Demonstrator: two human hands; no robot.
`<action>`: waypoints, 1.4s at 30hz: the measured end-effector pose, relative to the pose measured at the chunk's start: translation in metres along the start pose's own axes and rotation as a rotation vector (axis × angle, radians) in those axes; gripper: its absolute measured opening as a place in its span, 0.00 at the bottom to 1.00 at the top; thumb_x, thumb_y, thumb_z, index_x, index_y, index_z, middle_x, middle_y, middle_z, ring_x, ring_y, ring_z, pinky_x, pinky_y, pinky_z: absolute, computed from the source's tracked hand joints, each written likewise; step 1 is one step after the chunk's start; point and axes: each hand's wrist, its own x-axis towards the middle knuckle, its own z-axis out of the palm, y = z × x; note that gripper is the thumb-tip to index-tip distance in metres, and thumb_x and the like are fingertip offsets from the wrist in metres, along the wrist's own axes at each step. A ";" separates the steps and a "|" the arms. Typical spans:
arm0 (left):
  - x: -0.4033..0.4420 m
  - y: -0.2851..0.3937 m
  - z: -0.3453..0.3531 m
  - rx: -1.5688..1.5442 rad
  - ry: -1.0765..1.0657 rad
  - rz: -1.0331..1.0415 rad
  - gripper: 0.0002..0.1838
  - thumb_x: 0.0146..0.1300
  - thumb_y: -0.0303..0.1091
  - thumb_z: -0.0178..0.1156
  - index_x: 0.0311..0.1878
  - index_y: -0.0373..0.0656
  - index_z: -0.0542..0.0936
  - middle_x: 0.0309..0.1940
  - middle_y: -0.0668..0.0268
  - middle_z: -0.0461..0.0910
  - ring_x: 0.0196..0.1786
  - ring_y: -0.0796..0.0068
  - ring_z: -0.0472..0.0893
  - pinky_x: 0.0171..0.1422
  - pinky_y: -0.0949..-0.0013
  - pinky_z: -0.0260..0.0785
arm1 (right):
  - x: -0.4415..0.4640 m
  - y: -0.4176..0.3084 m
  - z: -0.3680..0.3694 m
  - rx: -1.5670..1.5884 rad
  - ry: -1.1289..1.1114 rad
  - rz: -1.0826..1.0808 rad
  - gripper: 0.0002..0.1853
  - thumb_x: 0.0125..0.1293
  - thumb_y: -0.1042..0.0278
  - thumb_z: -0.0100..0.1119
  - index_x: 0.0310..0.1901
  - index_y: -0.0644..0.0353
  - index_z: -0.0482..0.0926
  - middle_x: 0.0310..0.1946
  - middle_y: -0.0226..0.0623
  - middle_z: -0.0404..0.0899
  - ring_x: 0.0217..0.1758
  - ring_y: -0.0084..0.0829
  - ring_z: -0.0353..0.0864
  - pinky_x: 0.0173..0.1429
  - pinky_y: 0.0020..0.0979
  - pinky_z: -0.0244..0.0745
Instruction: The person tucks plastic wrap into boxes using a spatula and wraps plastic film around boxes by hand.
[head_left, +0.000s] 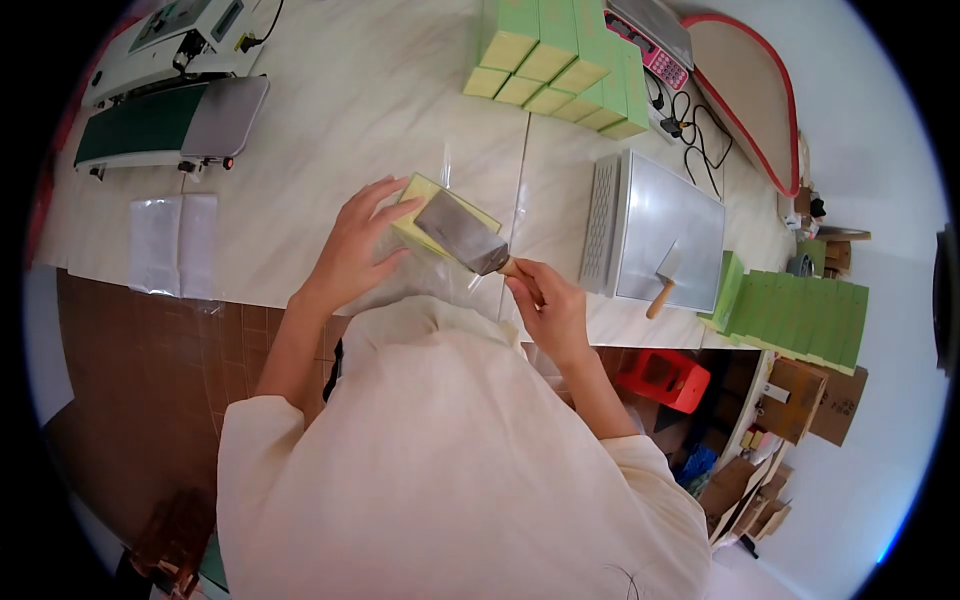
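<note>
My right hand (552, 310) is closed around the handle of a wide metal scraper (462, 232). The blade lies over a shallow pale yellow-green box (425, 187) and hides much of its inside. My left hand (357, 240) is at the box's left end, fingers spread, with fingertips at its rim. Clear plastic film (446, 165) shows around the box on the table. To the right, a second, smaller scraper with a wooden handle (660, 298) rests on a metal tray (640, 240).
Several green boxes (560, 70) are stacked at the back, beside a pink-trimmed scale (650, 50). More green boxes (795, 315) stand at the right. Clear plastic bags (172, 245) lie at the left table edge, below a machine (165, 125). Black cables (700, 130) lie at the back right.
</note>
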 end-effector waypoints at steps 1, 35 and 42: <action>0.003 -0.001 0.002 -0.006 0.008 -0.004 0.31 0.49 0.19 0.64 0.60 0.49 0.78 0.69 0.62 0.66 0.74 0.57 0.60 0.76 0.56 0.55 | 0.001 -0.001 0.000 0.002 -0.013 -0.026 0.10 0.63 0.74 0.67 0.44 0.63 0.79 0.34 0.40 0.85 0.32 0.33 0.87 0.35 0.27 0.82; 0.065 0.001 0.001 -0.259 -0.308 -0.081 0.06 0.56 0.33 0.69 0.28 0.42 0.83 0.51 0.70 0.77 0.60 0.67 0.70 0.66 0.64 0.63 | 0.002 0.008 -0.023 0.057 -0.190 0.081 0.10 0.67 0.67 0.64 0.45 0.61 0.79 0.26 0.42 0.82 0.24 0.36 0.82 0.31 0.31 0.75; 0.073 0.006 0.000 -0.201 -0.341 -0.139 0.09 0.54 0.33 0.70 0.26 0.41 0.80 0.47 0.69 0.77 0.57 0.69 0.72 0.63 0.65 0.65 | -0.023 0.029 -0.073 0.001 -0.205 0.130 0.08 0.65 0.70 0.66 0.43 0.63 0.81 0.19 0.35 0.75 0.19 0.21 0.68 0.26 0.23 0.65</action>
